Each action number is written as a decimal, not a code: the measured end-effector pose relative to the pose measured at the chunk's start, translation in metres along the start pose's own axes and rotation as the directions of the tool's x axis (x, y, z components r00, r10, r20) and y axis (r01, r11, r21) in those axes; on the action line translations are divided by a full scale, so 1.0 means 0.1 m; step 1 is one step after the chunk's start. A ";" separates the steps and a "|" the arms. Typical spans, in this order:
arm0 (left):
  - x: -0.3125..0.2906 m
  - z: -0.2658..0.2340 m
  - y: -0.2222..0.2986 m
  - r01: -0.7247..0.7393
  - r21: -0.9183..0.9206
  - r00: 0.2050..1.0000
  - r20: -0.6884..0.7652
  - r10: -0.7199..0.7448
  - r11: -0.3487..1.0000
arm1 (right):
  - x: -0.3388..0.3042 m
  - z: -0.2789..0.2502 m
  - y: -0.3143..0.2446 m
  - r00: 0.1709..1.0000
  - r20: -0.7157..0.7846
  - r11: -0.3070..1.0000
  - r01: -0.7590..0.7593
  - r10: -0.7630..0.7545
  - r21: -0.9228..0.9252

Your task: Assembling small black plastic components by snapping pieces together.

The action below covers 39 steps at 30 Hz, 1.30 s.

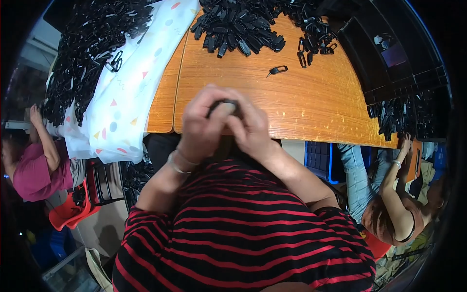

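Close in front of my body, at the near edge of the wooden table (228, 73), both hands meet around a small black plastic part (234, 103). My left hand (198, 124) is closed on one side of it, and my right hand (253, 125) pinches it from the other. Fingers cover most of the part, and motion blurs them, so its exact shape is hidden. Farther off on the wood lies a single black slotted plastic piece (278, 70) with a thin pin sticking out at its left end.
A big heap of black plastic pieces (238, 27) covers the far table; looser slotted ones (311, 44) lie right of it. At left, another heap (92, 53) rests on a patterned white sheet (131, 92). Black containers (389, 48) stand right. People sit at both sides.
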<state>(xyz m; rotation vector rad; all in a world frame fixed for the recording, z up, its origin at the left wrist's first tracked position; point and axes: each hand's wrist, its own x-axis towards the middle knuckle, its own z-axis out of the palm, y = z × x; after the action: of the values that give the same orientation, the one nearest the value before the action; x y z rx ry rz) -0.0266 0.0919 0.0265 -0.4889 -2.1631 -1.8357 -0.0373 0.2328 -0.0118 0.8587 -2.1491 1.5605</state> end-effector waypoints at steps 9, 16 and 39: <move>-1.36 -1.66 -0.07 0.580 0.642 0.724 -0.124 -0.678 0.502 | 0.12 -0.25 0.29 0.900 0.366 0.969 -0.245 0.237 -0.026; -0.76 -1.28 -0.10 0.335 0.636 0.930 -0.106 -0.352 0.695 | 0.41 -0.97 0.91 0.910 -0.074 0.701 -0.364 0.408 -0.613; 1.34 0.14 -1.00 -0.557 0.667 0.821 0.534 0.203 0.496 | 0.36 -1.04 0.61 0.918 -0.016 0.780 -0.345 0.396 -0.522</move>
<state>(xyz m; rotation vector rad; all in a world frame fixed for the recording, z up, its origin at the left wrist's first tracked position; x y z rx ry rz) -0.1897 0.1030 -0.0113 -1.0606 -2.5372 -0.3823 -0.1113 0.3341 0.0002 0.3424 -2.7455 0.9933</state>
